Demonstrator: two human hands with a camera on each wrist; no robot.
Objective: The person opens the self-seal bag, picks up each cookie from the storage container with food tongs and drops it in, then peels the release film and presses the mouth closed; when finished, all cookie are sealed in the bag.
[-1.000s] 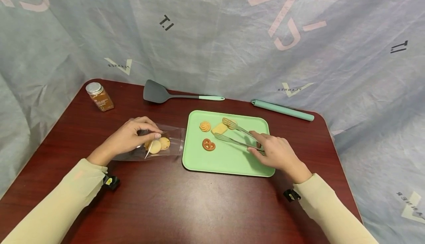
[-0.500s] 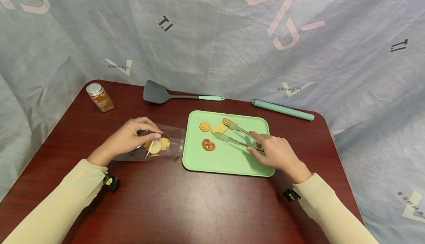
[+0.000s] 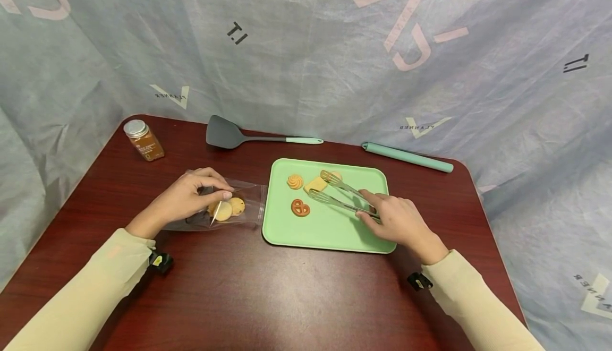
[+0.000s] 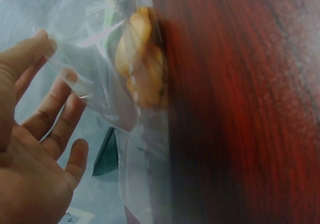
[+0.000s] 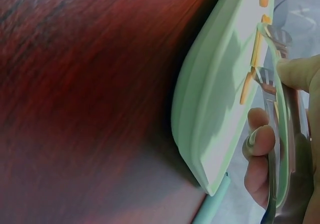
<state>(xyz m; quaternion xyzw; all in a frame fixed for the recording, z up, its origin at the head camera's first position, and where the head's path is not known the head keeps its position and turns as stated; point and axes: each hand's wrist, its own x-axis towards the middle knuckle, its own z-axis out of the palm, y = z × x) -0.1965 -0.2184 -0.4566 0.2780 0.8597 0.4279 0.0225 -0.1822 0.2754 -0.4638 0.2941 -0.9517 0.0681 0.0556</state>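
My left hand pinches the upper film of a clear plastic bag between thumb and index finger. Inside the bag lie several cookies, and its zip end meets the tray's left edge in the head view. Metal tongs are held in my right hand, their two slotted ends spread on either side of a rectangular biscuit. That biscuit lies on a light green tray. Left of it are a swirl cookie and a pretzel. A round cookie shows partly behind the tongs.
Along the back of the dark red table lie a grey spatula with a pale green handle and a teal rod. A spice jar with a silver lid lies at the back left. Grey cloth hangs behind the table.
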